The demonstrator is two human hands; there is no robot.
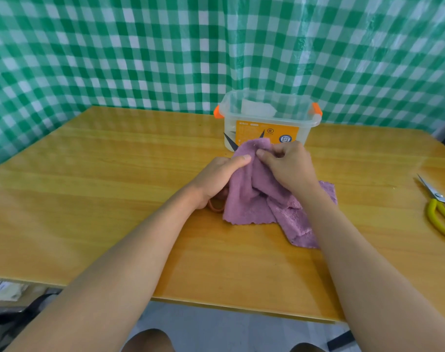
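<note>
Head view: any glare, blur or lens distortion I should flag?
Head view: strong wide-angle bowing, the table edges and checked curtain lines curve; soft sheen on the curtain at upper right, nothing blown out; left hand, right hand and the purple cloth they pinch are sharp; scissors are cut off by the right edge.

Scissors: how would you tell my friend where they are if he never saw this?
Start at the wooden table. Look at its right edge, well apart from the purple cloth and the clear box: the scissors lie there alone. Nothing else has yellow handles and shiny metal blades.
</note>
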